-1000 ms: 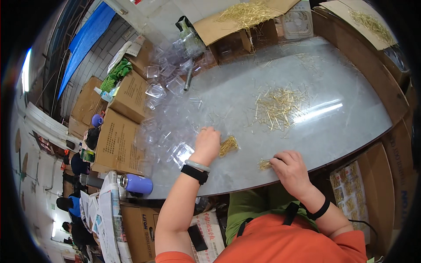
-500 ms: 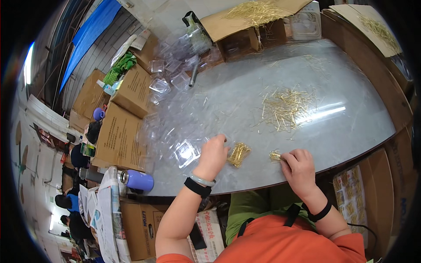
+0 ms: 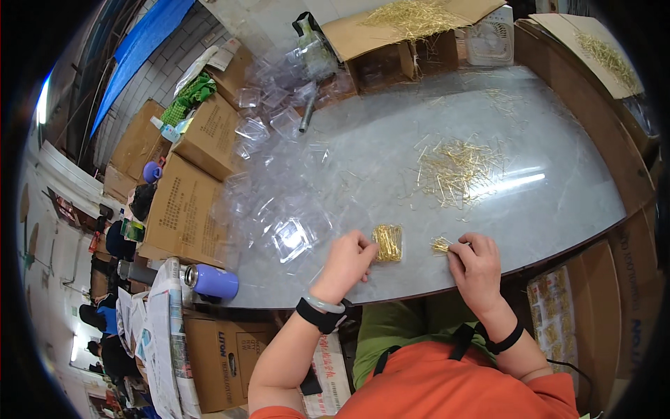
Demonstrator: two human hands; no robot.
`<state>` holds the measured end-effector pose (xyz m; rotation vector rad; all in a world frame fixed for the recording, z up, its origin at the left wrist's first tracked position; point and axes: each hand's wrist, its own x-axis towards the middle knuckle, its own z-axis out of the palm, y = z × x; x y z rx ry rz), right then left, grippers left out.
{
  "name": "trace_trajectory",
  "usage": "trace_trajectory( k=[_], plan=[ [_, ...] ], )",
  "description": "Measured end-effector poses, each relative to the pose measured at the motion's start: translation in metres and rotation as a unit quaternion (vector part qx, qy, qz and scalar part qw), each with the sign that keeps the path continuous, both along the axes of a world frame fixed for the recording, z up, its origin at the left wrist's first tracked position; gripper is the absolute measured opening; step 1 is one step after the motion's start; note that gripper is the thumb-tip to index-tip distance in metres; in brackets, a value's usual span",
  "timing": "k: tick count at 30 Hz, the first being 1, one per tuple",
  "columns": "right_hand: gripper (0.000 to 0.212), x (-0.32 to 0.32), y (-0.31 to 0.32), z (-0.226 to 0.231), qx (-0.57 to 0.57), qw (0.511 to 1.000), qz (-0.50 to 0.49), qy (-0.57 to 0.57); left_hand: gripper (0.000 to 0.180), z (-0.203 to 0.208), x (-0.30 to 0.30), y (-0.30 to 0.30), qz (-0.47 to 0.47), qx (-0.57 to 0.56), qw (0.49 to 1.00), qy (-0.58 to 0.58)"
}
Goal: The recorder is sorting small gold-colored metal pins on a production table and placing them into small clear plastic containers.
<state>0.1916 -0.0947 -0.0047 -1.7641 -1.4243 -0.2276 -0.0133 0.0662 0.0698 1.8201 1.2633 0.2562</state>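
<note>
Pinching, right hand (image 3: pixel 476 271): closed thumb-to-finger on small gold wire bunch (image 3: pixel 440 244).
Left hand (image 3: pixel 345 262): curled; cannot tell if gripping.
Rectangular gold wire pack (image 3: pixel 388 243): just right of left fingertips.
Loose gold wire pile (image 3: pixel 460 171): beyond right-hand grip.

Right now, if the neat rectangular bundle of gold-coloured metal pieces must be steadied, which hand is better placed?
Probably the left hand: it is right beside the rectangular gold-coloured bundle. The right hand is farther off and holds a small bunch of thin gold-coloured pieces.
</note>
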Motion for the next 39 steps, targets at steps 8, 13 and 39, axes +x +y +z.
trace_trajectory(
  k=[8, 13, 39],
  plan=[
    [0.013, 0.000, -0.001, 0.002, 0.008, 1.000, 0.008, -0.001, 0.019, -0.025, -0.013, 0.014, 0.049, -0.095, 0.990, -0.089],
    [0.012, 0.001, 0.001, 0.001, 0.001, 1.000, 0.000, 0.006, 0.015, -0.023, -0.004, -0.022, 0.142, -0.285, 0.928, -0.195],
    [0.013, -0.004, 0.009, 0.008, -0.024, 0.998, 0.032, -0.044, 0.058, -0.076, -0.010, -0.149, 0.069, -0.550, 0.746, -0.368]
  ],
)
